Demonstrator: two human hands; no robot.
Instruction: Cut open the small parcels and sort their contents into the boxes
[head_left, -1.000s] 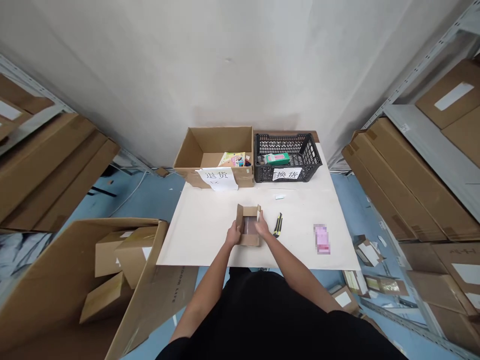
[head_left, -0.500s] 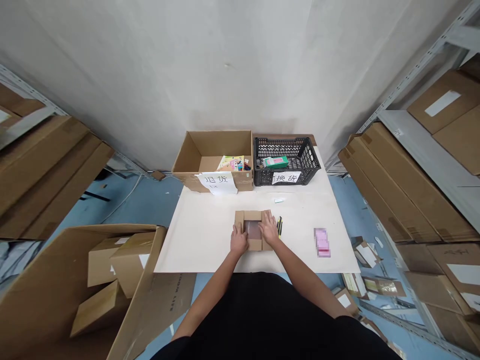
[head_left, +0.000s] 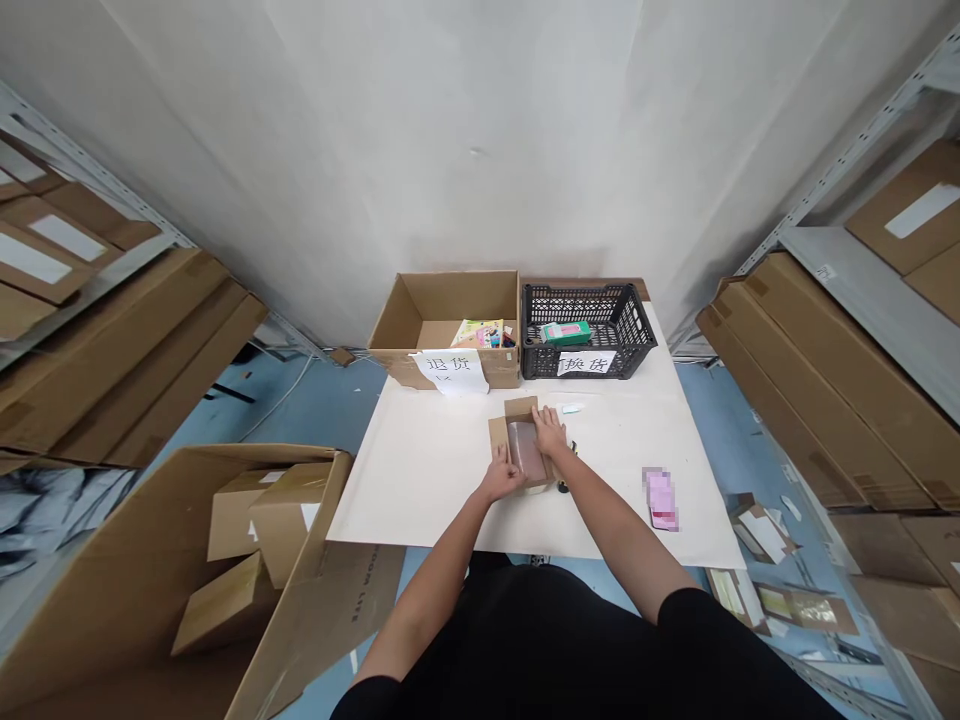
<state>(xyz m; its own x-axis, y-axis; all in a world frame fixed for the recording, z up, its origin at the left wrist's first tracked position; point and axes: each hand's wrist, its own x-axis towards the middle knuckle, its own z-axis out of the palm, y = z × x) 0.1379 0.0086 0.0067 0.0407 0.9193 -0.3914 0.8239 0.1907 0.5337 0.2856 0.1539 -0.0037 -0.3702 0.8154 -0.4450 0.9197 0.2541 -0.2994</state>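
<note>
Partly cut off, a large carton (head_left: 135,560) fills the lower left. Below centre sits the small open box (head_left: 520,408). The right hand (head_left: 550,432) spreads its fingers along the box's right side; whether the left hand (head_left: 502,477) pinches its near-left edge, I cannot tell. Brown contents (head_left: 527,450) stay unidentifiable. The right forearm mostly hides a dark tool (head_left: 562,487).

Single head-worn view, forward and down over the table (head_left: 420,460).

Small cardboard box (head_left: 520,408), top flaps apart (smooth pinkish-brown item (head_left: 526,455) inside), on the white table (head_left: 420,470).
</note>
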